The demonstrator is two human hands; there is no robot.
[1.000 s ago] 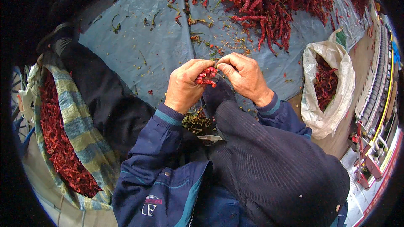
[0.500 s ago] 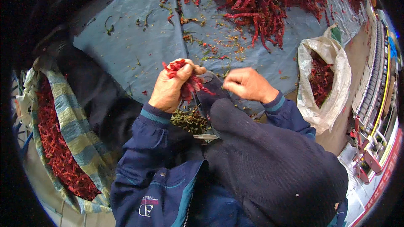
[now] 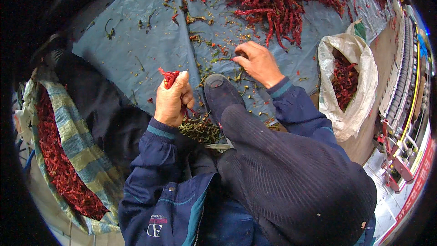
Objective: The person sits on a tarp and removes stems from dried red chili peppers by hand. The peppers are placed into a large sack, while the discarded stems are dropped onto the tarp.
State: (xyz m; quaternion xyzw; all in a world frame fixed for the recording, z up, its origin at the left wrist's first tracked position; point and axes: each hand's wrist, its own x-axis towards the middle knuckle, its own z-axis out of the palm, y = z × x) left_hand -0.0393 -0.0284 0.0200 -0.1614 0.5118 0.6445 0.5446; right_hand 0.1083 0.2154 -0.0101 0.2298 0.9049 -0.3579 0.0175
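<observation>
My left hand (image 3: pixel 171 102) is closed round a small bunch of red dried chillies (image 3: pixel 169 77), their ends poking out above and below the fist. Forward and to the right, my right hand (image 3: pixel 255 64) is over the blue-grey tarp (image 3: pixel 127 41), fingers curled; what they hold, if anything, is too small to make out. Loose stems and bits lie round it, and a big heap of red chillies (image 3: pixel 273 9) spreads beyond. A little pile of green stems (image 3: pixel 200 132) sits just right of my left hand, beside my dark shoe (image 3: pixel 221 95).
A striped woven sack (image 3: pixel 68 173) full of red chillies stands at my left. At my right a white sack (image 3: pixel 343 118) holds more chillies. Along the far right edge is a long metal object with yellow and red parts (image 3: pixel 400 123). My bent leg (image 3: pixel 291 177) fills the lower right.
My hands have separated: the left, still holding chillies, moved left and slightly down, and the right moved up and forward over the tarp toward the heap, away from the bunch.
</observation>
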